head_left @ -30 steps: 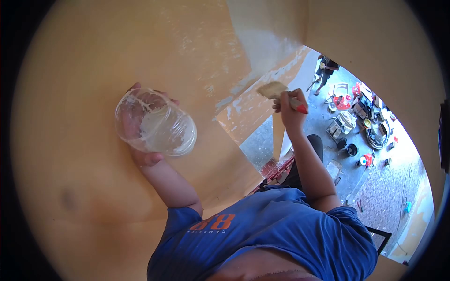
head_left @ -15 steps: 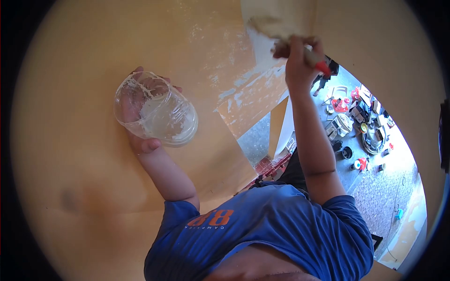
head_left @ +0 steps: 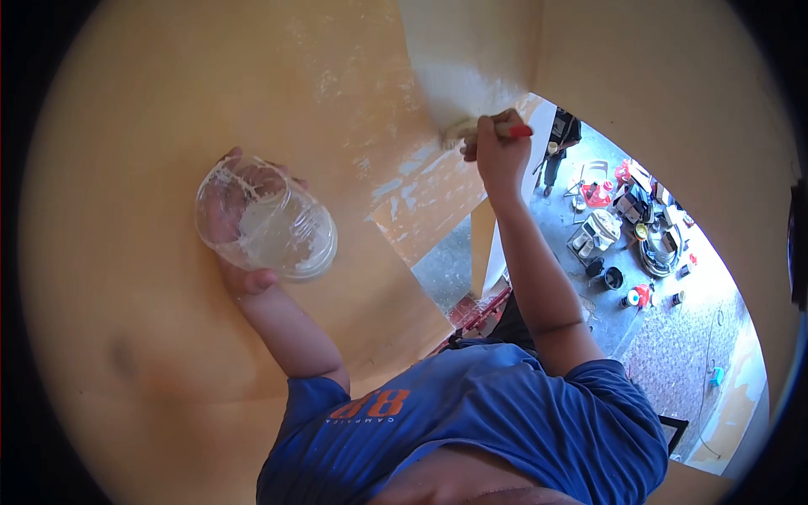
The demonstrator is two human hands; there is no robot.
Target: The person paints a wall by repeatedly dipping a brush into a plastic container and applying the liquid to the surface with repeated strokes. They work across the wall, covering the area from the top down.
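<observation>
Head view: my right hand [head_left: 502, 156] grips the brush [head_left: 520, 131], bristles [head_left: 454, 134] seemingly on the wall [head_left: 353, 118] left of that hand; my left hand [head_left: 225, 215] cradles the tub [head_left: 295, 236]. Brushing, I judge; another stroke would need even pressure.

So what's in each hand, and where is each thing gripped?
The left hand cradles the clear plastic tub from outside, palm and fingers behind it. The right hand grips the brush by its red-ended handle.

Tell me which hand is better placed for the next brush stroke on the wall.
Probably the right hand: it holds the paintbrush close to the pale patch on the wall, while the left hand is occupied with the clear plastic tub.
</observation>
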